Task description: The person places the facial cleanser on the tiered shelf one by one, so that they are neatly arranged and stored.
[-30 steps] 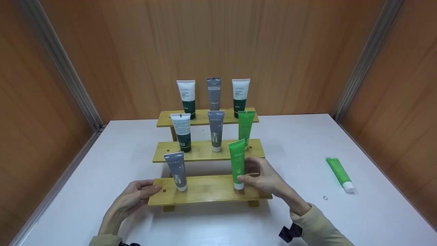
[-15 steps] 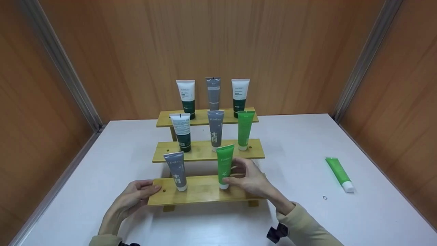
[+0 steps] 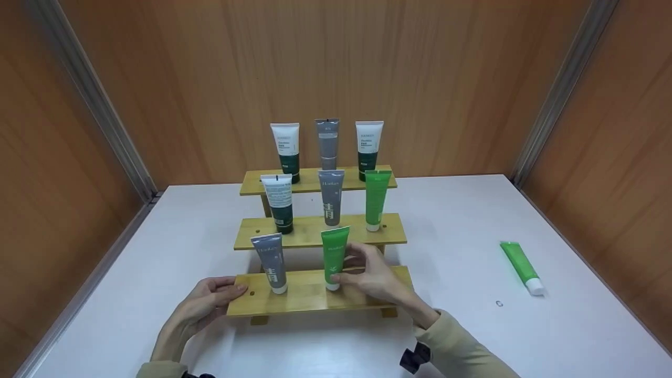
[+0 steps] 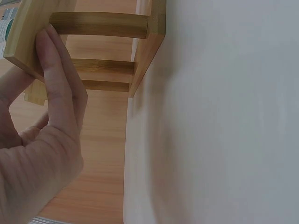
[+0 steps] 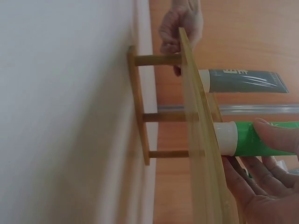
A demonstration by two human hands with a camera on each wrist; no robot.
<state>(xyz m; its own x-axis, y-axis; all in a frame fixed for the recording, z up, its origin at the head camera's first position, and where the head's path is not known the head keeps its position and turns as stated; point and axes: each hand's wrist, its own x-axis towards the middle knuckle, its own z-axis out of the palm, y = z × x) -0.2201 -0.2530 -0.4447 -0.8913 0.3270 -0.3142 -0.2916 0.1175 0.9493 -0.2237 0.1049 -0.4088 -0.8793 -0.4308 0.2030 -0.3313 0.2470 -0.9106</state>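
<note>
A three-tier wooden stand (image 3: 310,305) holds upright squeeze tubes. My right hand (image 3: 371,274) pinches a green tube (image 3: 334,257), cap down, at the middle of the lowest shelf. In the right wrist view the white cap (image 5: 226,138) meets or nearly meets the board. My left hand (image 3: 209,302) grips the left end of that shelf, thumb on top and fingers beneath, as the left wrist view shows its fingers (image 4: 58,84) under the board. Between the hands stands a grey-blue tube (image 3: 271,264), leaning slightly.
On the middle shelf stand a white-and-green tube (image 3: 280,203), a grey tube (image 3: 331,197) and a green tube (image 3: 376,199). Three more tubes line the top shelf (image 3: 310,181). Another green tube (image 3: 523,268) lies on the white table at right, near a small ring (image 3: 499,303).
My right hand has slid leftward with the green tube, from the right part of the lowest shelf to its middle. The left hand keeps its place on the shelf end.
</note>
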